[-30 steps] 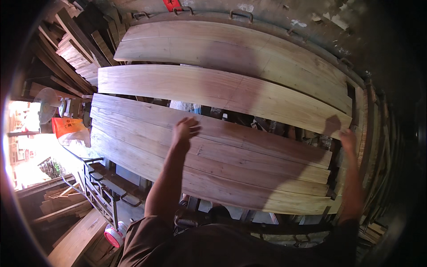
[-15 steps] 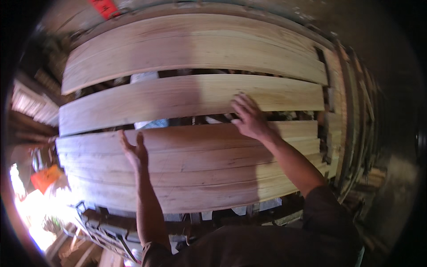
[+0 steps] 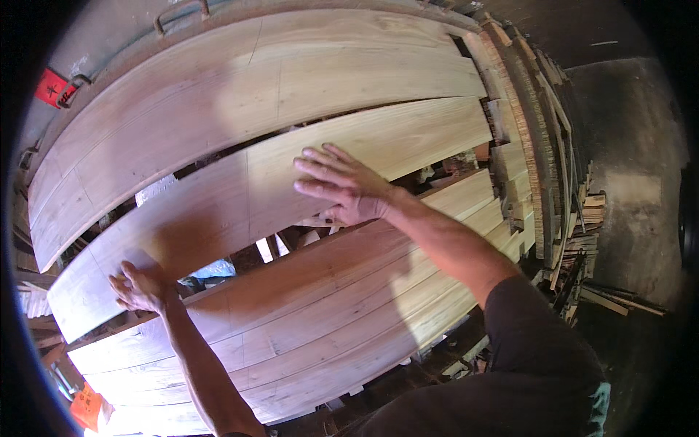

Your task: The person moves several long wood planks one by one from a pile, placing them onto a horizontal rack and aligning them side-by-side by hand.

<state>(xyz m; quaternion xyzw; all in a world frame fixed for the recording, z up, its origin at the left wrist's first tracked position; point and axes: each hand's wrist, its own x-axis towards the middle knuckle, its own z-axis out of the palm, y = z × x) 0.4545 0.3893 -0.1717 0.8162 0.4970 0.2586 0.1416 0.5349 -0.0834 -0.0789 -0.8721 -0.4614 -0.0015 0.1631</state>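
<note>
A long pale wooden board [image 3: 415,142] lies across the middle of a row of boards, with gaps on both sides of it. My left hand [image 3: 140,289] is at the near edge of this board, close to its left end, thumb and fingers apart. Over its middle stretch my right hand [image 3: 342,186] is spread with the fingers extended, gripping nothing. Whether the right palm presses on the wood I cannot tell. On the near side lie several planks edge to edge [image 3: 313,313], and beyond the middle board is a wide far board [image 3: 240,80].
Dark gaps between the boards show scraps and a blue plastic piece [image 3: 211,271] below. Stacked lumber [image 3: 535,138] stands along the right side. A metal handle [image 3: 180,13] sticks up at the far edge. Red paper [image 3: 52,87] is at the far left, an orange item [image 3: 87,408] at the near left.
The view has turned, so the boards now slant. My left hand has moved from the near planks to the middle board's near edge. My right hand stays over the middle board, fingers extended.
</note>
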